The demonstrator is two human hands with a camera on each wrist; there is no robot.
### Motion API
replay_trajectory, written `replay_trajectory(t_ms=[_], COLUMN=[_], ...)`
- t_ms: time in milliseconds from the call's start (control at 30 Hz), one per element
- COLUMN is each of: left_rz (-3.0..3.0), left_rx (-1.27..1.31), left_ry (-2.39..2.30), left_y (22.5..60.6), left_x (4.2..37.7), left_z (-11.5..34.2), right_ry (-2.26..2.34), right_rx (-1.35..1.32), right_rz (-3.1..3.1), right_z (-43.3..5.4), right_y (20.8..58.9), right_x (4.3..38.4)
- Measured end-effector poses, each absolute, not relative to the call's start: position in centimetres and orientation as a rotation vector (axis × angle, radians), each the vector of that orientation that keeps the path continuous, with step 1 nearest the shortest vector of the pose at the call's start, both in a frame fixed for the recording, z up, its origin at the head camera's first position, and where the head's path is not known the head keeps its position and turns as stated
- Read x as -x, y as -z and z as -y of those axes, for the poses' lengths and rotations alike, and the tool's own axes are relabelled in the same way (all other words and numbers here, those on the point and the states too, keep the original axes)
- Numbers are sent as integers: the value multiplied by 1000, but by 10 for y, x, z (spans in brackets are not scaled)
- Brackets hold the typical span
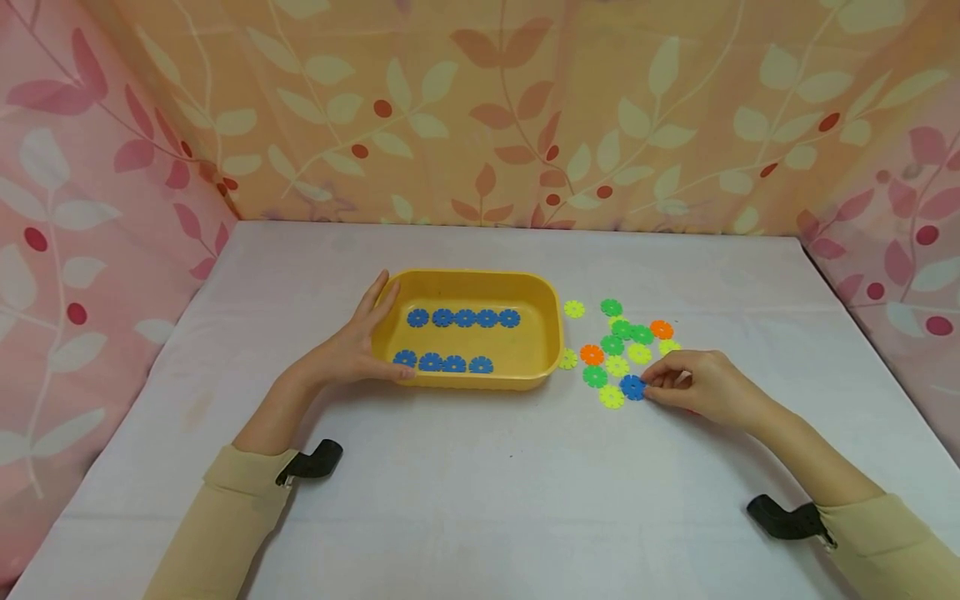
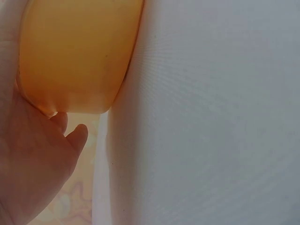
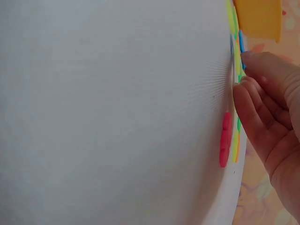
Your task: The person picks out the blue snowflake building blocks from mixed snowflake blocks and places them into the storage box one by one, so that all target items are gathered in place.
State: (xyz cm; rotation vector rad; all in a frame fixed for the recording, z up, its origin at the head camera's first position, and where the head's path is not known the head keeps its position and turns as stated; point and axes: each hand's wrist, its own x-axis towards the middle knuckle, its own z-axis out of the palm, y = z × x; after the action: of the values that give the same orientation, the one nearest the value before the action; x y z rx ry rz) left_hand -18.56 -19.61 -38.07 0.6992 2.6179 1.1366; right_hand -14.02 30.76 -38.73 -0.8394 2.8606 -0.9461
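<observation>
A yellow plastic tray [image 1: 480,382] stands left of the middle of the table, with several blue flower-shaped discs [image 1: 465,317] in two rows inside. My left hand [image 1: 348,346] holds the tray's left end, its thumb over the near rim and its fingers spread along the far-left side. To the right of the tray, my right hand [image 1: 705,387] pinches a blue flower-shaped disc [image 1: 632,387] between thumb and fingertips, at the near edge of a loose group of discs. That blue disc appears edge-on at the fingertips in the right wrist view.
Green discs [image 1: 622,330], yellow discs [image 1: 611,397] and orange discs [image 1: 592,355] lie between the tray and my right hand, some overlapping. A red piece [image 3: 225,139] lies beneath the right hand. White cloth [image 1: 480,500] covers the table; patterned curtains [image 1: 480,108] surround it.
</observation>
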Motion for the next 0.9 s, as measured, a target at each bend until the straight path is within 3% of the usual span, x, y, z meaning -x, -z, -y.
replay_trajectory(t_ms=[600, 900], left_rz=[-2615, -2603], left_rx=[-690, -683], left_ry=[-1137, -1148], left_y=[380, 379], left_x=[185, 185], left_z=[196, 196], right_ry=[1410, 1488], right_rx=[634, 679], right_rz=[-2526, -2347], right_z=[-262, -223], right_y=[363, 348], right_x=[157, 173])
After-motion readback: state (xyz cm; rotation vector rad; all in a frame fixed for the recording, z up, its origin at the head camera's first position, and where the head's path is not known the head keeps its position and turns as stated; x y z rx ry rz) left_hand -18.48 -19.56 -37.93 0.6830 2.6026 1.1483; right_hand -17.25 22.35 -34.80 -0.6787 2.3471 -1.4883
